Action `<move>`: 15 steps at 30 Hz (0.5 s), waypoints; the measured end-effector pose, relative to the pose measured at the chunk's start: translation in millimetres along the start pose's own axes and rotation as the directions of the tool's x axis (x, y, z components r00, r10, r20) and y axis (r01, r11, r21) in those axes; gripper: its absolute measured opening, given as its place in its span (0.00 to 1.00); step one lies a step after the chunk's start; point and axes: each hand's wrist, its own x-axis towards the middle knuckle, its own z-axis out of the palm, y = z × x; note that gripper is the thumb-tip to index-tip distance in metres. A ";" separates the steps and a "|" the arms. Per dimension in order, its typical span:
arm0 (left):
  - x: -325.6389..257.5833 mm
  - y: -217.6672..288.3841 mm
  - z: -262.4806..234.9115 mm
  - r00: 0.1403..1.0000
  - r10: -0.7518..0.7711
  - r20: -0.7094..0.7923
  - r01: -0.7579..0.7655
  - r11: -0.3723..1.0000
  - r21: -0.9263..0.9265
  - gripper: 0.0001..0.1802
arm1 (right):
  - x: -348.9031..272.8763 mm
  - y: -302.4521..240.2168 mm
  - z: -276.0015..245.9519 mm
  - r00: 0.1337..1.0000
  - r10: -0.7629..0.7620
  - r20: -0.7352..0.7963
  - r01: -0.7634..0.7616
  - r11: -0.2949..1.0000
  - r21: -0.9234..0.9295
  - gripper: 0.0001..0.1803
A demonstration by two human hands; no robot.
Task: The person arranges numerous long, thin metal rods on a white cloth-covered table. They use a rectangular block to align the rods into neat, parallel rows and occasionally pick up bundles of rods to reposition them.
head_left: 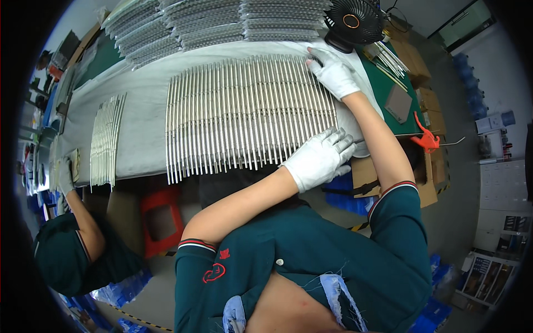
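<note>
A wide row of slim silvery metal rods (239, 116) lies side by side on a white cloth (141, 139), with the rods' near ends at the table's front edge. My left hand (319, 159), in a white glove, reaches across to the near right corner of this row, its fingers stretched out over the last rod ends. At the far right corner is my gloved right hand (335, 75), thumb and forefinger apart beside the rods' far ends. Neither hand visibly grips a rod. The undersides of the fingers are hidden.
Stacks of plastic-wrapped rods (211, 25) line the back beside a black fan (354, 22). More rods (391, 60), a grey block (398, 104) and a red air gun (426, 139) are at right. At left, a co-worker's gloved hand (65, 176) is near a smaller rod group (107, 141).
</note>
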 end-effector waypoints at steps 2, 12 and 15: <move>-10.7 1.9 -30.4 1.000 0.012 -0.005 -0.012 0.997 -0.080 0.32 | -27.9 -6.4 -28.3 0.996 -0.072 -0.054 0.075 0.995 0.062 0.26; -67.5 -14.7 -61.8 0.924 -0.336 0.182 0.307 0.937 0.169 0.50 | -163.0 1.7 -103.8 0.944 -0.238 0.229 0.252 0.967 -0.033 0.46; -49.6 -14.2 -48.9 0.953 -0.263 0.150 0.243 0.960 0.139 0.50 | -168.0 -18.8 -93.5 0.906 -0.266 0.330 0.264 0.963 0.052 0.51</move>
